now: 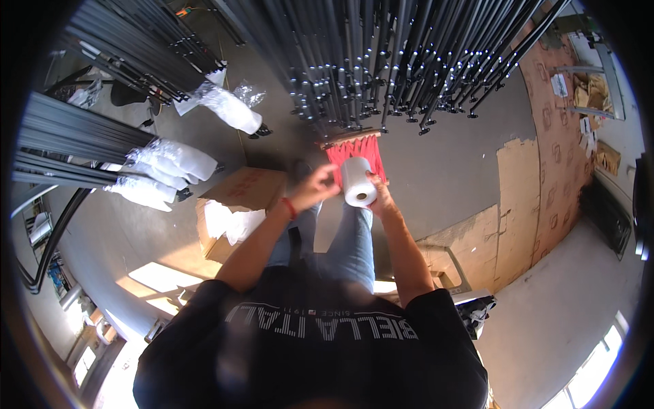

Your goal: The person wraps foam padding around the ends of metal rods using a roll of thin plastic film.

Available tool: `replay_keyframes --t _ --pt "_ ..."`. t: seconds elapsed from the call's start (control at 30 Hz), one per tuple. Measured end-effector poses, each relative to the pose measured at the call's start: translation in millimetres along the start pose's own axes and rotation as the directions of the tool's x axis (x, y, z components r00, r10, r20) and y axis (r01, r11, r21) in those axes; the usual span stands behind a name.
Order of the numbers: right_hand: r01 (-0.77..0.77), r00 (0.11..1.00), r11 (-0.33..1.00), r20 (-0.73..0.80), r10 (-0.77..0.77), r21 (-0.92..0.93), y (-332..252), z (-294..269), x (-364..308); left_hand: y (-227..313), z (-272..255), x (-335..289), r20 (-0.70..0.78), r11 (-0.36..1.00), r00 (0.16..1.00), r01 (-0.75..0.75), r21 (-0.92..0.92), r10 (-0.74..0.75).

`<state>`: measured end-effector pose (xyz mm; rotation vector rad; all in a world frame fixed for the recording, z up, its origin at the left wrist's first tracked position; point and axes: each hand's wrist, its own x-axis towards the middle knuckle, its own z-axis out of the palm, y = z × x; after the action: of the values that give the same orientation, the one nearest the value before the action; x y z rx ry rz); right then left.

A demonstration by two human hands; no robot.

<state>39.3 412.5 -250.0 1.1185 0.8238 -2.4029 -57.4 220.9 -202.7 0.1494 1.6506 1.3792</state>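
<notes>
- Dozens of slim black rods, smooth with shiny tips, fanned across the far side.
- Flat brown cardboard sheeting on the right, torn edge, matte.
- One open cardboard carton on the left, boxy, crumpled white material in its mouth.
- Red strips, fabric-looking, stretched from a wooden bar, ahead of the legs.
- Film roll: glossy, whitish cylinder, brown hollow core. Sits between the hands, in front of the strips; contact with them unclear. Long axis runs away from the body, slight tilt; core end faces the wearer.
- Right hand: gripping the roll's right side near the core end.
- Left hand: blurred, fingers spread just beside the roll; can't tell if touching.
</notes>
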Motion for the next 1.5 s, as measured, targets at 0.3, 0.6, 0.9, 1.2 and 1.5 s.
replay_keyframes --t 0.3,0.6,0.9,1.2,1.5 --pt "0.016 0.999 0.997 0.035 -0.018 0.071 52 -89 61 -145 99 110 -0.173 0.967 0.985 0.045 0.251 -0.001" --pt "-0.158 0.918 0.62 -0.345 -0.194 -0.769 73 -173 183 -217 119 204 -0.205 0.901 0.878 0.429 -0.059 -0.432" --pt "-0.169 0.905 0.549 -0.35 -0.243 -0.819 105 -229 272 -233 118 155 -0.083 0.75 0.782 0.552 -0.365 -0.617" --pt "-0.128 0.805 0.386 -0.323 -0.497 -0.914 119 -176 225 -239 104 96 -0.285 0.822 0.834 0.301 -0.484 -0.473" --pt "-0.108 0.943 0.361 0.019 0.331 -0.926 215 86 115 -252 -23 -89 -0.999 0.861 0.035 0.508 0.008 -0.012"
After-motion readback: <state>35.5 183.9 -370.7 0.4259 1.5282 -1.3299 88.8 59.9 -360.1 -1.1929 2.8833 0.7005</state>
